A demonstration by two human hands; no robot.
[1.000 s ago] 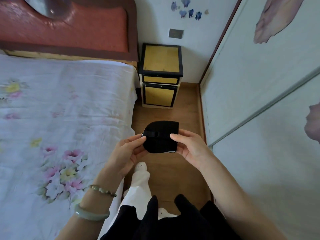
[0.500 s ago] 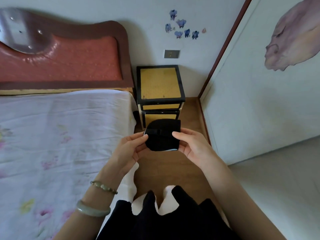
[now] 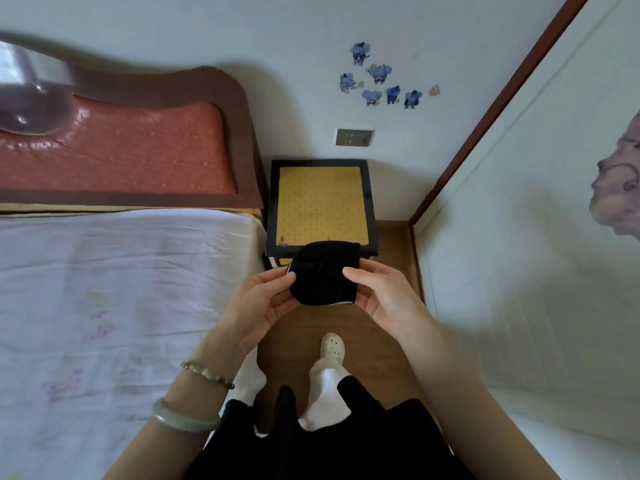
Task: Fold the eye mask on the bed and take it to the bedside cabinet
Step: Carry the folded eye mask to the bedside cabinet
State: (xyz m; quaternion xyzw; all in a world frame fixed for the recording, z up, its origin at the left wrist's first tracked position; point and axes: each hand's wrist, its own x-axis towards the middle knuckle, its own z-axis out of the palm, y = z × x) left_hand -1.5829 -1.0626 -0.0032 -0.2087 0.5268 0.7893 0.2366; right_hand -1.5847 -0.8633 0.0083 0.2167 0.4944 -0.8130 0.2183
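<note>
The black eye mask [image 3: 323,273] is folded in half and held up in the air between both hands. My left hand [image 3: 265,299] pinches its left edge. My right hand [image 3: 384,296] pinches its right edge. The mask hangs just in front of the bedside cabinet [image 3: 322,206], a black-framed box with a yellow top, and covers the cabinet's near edge. The bed [image 3: 114,299] with its white flowered sheet lies to the left.
A red padded headboard [image 3: 121,157] stands at the back left. A white wardrobe door [image 3: 526,237] closes off the right side. Between bed and wardrobe runs a narrow strip of wooden floor [image 3: 381,327], with my foot in a white shoe [image 3: 332,348] on it.
I have walked closer to the cabinet with the mask held the same way in both hands. The cabinet now sits directly behind the mask.
</note>
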